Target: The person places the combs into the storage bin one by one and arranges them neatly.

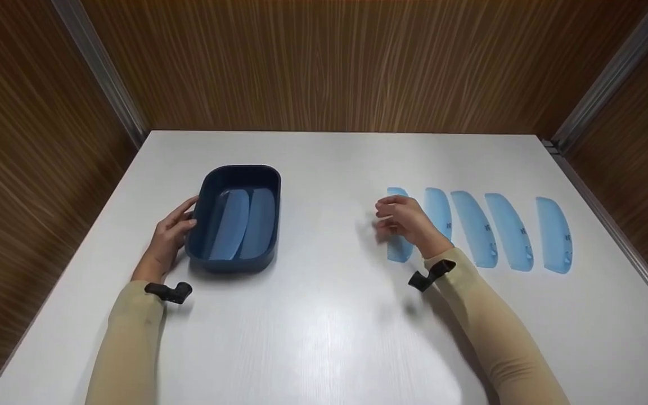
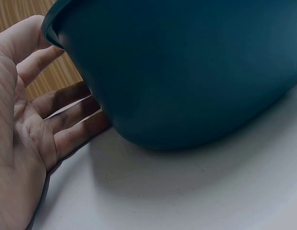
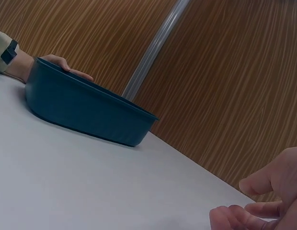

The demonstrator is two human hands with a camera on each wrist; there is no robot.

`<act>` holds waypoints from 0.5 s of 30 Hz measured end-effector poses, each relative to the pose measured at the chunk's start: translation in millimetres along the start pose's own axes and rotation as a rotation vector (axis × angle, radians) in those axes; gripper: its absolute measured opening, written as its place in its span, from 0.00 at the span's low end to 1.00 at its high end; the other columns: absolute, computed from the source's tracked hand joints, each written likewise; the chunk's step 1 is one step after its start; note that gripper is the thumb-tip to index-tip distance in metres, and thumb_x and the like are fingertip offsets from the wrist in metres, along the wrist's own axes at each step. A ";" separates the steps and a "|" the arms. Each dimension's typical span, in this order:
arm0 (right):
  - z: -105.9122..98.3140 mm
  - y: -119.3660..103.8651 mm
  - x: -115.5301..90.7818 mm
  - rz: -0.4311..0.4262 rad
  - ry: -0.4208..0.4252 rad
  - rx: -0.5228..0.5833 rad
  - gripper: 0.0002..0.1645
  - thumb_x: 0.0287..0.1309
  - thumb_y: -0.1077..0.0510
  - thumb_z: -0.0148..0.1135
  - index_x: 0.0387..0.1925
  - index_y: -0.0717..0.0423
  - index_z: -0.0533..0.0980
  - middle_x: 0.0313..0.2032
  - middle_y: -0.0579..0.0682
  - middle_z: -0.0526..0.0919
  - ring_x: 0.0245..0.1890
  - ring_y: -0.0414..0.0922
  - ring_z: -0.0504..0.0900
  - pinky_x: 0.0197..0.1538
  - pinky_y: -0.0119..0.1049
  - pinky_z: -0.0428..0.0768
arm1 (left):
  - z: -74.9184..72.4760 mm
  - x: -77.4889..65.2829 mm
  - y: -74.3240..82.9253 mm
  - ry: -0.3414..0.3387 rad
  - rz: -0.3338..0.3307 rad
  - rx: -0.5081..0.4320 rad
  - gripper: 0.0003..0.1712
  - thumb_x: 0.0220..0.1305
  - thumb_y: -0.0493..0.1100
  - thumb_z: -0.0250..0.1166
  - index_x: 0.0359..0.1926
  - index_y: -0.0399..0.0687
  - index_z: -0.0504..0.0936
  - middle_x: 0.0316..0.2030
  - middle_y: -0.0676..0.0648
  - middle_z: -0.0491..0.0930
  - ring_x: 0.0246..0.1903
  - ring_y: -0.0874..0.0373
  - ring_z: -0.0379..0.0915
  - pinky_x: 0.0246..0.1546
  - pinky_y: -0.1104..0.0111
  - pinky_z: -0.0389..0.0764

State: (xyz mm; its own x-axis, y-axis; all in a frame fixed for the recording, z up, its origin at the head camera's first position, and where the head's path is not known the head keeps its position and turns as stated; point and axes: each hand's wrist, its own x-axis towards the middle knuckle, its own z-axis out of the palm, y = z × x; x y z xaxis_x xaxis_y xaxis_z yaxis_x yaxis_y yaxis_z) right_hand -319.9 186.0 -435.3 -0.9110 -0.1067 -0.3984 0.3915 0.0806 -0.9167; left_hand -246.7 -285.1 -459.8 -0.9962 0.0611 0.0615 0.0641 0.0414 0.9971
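Note:
My left hand [image 1: 167, 239] rests against the left side of a dark blue plastic bin [image 1: 192, 250], its thumb at the rim and the fingers fairly straight along the wall [image 2: 72, 115]. Inside the bin lie two blue combs [image 1: 233, 222], side by side, each with a curved back. Over the leftmost comb [image 1: 400, 253] on the table is my right hand [image 1: 405, 219], hiding its middle. That hand's fingers are loosely bent, with nothing seen between them in the right wrist view [image 3: 263, 206].
Several more light blue combs [image 1: 473, 228] lie spaced in a row to the right on the white table [image 1: 324, 315], some with small dark marks. Wood-grain panels [image 1: 324, 67] with metal corner strips [image 1: 99, 62] stand around the table.

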 end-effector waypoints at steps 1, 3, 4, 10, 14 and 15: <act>-2.3 -0.1 -0.9 -0.007 0.006 0.003 0.22 0.60 0.59 0.58 0.55 0.61 0.67 0.47 0.60 0.72 0.30 0.47 0.79 0.37 0.38 0.78 | 0.3 -0.5 0.4 0.000 0.000 0.001 0.30 0.67 0.40 0.52 0.69 0.50 0.59 0.64 0.37 0.61 0.59 0.48 0.63 0.52 0.62 0.67; -7.0 -1.1 -3.3 -0.032 0.021 -0.003 0.25 0.60 0.59 0.58 0.57 0.61 0.66 0.51 0.62 0.70 0.29 0.46 0.80 0.37 0.38 0.78 | -0.2 -0.5 -0.2 -0.004 0.003 -0.006 0.30 0.67 0.39 0.52 0.70 0.50 0.59 0.65 0.36 0.61 0.58 0.48 0.63 0.51 0.63 0.67; -9.2 -1.6 -4.5 -0.045 0.033 -0.014 0.26 0.60 0.59 0.58 0.58 0.62 0.65 0.52 0.63 0.69 0.29 0.46 0.80 0.37 0.38 0.79 | -1.0 0.2 -1.7 -0.006 0.003 -0.007 0.30 0.68 0.39 0.51 0.70 0.50 0.59 0.64 0.36 0.60 0.58 0.47 0.63 0.51 0.63 0.67; -17.6 -1.6 -9.0 -0.085 0.109 -0.132 0.34 0.61 0.55 0.58 0.64 0.60 0.58 0.51 0.62 0.69 0.33 0.48 0.80 0.37 0.37 0.79 | -8.4 6.8 -15.5 0.000 -0.009 -0.018 0.30 0.68 0.39 0.52 0.69 0.54 0.60 0.64 0.38 0.62 0.57 0.49 0.64 0.49 0.64 0.69; -22.4 1.7 -9.0 -0.129 0.164 -0.240 0.36 0.62 0.55 0.56 0.66 0.62 0.54 0.46 0.60 0.69 0.31 0.49 0.77 0.34 0.37 0.79 | -9.4 8.9 -19.6 0.002 -0.004 -0.025 0.30 0.67 0.41 0.54 0.69 0.56 0.61 0.64 0.40 0.62 0.58 0.51 0.64 0.51 0.63 0.68; -23.7 3.0 -8.7 -0.144 0.176 -0.281 0.36 0.62 0.55 0.56 0.66 0.63 0.53 0.45 0.60 0.69 0.31 0.49 0.75 0.34 0.37 0.79 | -9.4 9.0 -20.0 0.002 -0.003 -0.024 0.30 0.67 0.41 0.54 0.69 0.56 0.61 0.64 0.40 0.62 0.58 0.51 0.64 0.51 0.63 0.68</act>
State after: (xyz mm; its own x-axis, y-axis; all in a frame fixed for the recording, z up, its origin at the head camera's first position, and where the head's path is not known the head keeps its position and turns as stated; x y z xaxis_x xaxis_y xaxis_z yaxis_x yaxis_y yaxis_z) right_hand -313.9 210.7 -433.8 -0.9723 0.0337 -0.2313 0.2283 0.3493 -0.9088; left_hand -257.5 -294.7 -478.7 -0.9965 0.0594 0.0582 0.0594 0.0174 0.9981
